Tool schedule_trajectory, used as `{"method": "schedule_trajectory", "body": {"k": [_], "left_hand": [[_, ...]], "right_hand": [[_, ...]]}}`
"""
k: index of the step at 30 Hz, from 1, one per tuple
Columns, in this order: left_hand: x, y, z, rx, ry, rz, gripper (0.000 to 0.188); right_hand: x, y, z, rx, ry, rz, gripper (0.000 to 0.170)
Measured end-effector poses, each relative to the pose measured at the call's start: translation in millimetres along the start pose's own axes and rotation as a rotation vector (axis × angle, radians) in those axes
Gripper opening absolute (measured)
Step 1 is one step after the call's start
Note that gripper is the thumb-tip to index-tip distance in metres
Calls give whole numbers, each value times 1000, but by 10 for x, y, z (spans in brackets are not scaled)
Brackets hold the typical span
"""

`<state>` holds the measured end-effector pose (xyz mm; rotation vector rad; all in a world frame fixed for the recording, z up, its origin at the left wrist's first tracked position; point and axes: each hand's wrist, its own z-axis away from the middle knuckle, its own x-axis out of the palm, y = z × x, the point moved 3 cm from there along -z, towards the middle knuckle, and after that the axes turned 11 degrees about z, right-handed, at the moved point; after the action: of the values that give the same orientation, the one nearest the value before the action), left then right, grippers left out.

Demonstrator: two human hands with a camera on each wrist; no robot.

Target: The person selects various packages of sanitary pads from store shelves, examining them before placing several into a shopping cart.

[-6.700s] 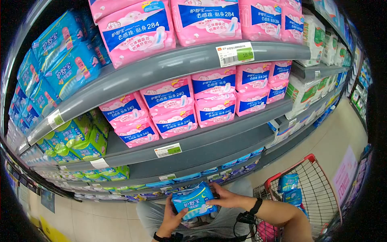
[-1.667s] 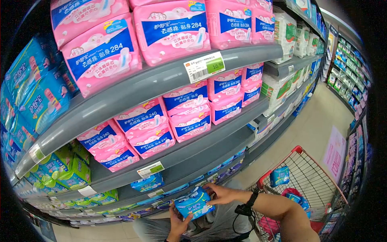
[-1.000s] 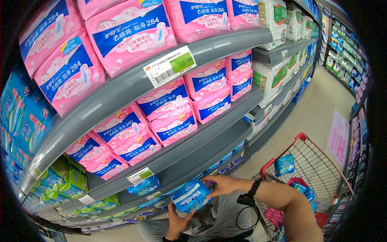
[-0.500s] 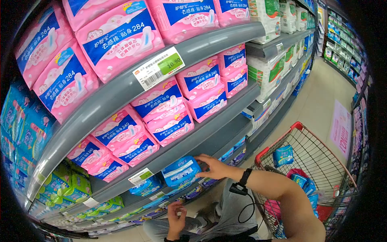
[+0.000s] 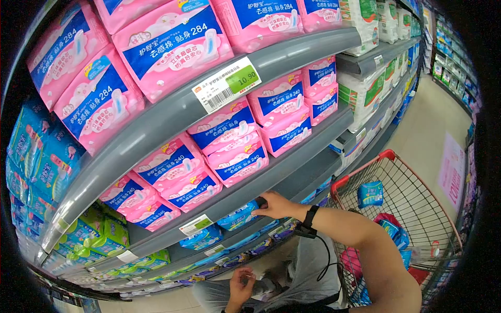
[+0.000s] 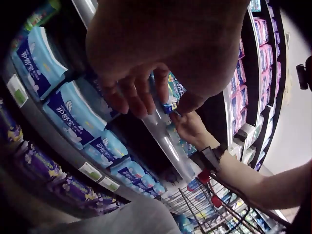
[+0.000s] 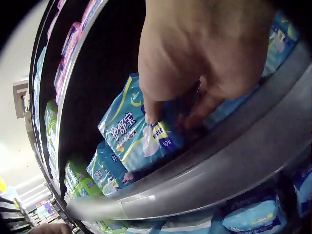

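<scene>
A blue packet (image 5: 237, 216) lies on the shelf below the pink packs, beside another blue packet (image 5: 202, 238). My right hand (image 5: 276, 205) grips its right end. In the right wrist view, the thumb and fingers of that hand (image 7: 200, 53) pinch the end of the packet (image 7: 126, 129), which stands at the shelf's front lip. My left hand (image 5: 242, 287) hangs lower down, empty, its fingers loosely curled. The left wrist view shows the left hand (image 6: 161, 53) close up, in front of part of the packet.
Pink packs (image 5: 237, 164) fill the shelf above, under a curved grey shelf edge (image 5: 172, 99). Green packs (image 5: 94, 235) sit to the left. At the right stands a wire cart (image 5: 417, 193) with a red rim, holding blue and pink packs.
Earlier both hands held the blue packet over the lap. The left hand let go and lowered; the right hand carried the packet onto the shelf, and it now sits further in.
</scene>
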<state>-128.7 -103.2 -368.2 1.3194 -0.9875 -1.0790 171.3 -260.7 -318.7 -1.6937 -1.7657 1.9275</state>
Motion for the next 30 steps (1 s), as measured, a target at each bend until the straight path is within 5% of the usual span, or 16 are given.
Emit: {"method": "schedule_trajectory", "body": {"k": [2,5,15,18,21,24,27,30], "left_hand": [[-21,12,-4,-21,13,1,26],[-18,23,12,-40,20,19,26],[87,61,-65,-1,-6,-82,25],[109,110,-70,-9,-11,-94,25],[87,142,-71,9,-24,-150,25],[22,168,-81,28,-11,-146,25],[-57,187,-59,40,18,-61,23],[-215,-148,21,3,-33,-26,33]], "right_hand": [[90,41,-78,51,-65,48,69],[102,-122,-43,-176,-7,117,72],[79,-166,-12,-91,-198,-82,75],[193,-36,26,-105,-115,-128,63],[203,14,39,-13,-268,-117,58],[122,-67,133,-140,-104,-57,39],[47,-111,177,-175,-138,1,32],[-122,-275,255,-54,-200,-60,23]]}}
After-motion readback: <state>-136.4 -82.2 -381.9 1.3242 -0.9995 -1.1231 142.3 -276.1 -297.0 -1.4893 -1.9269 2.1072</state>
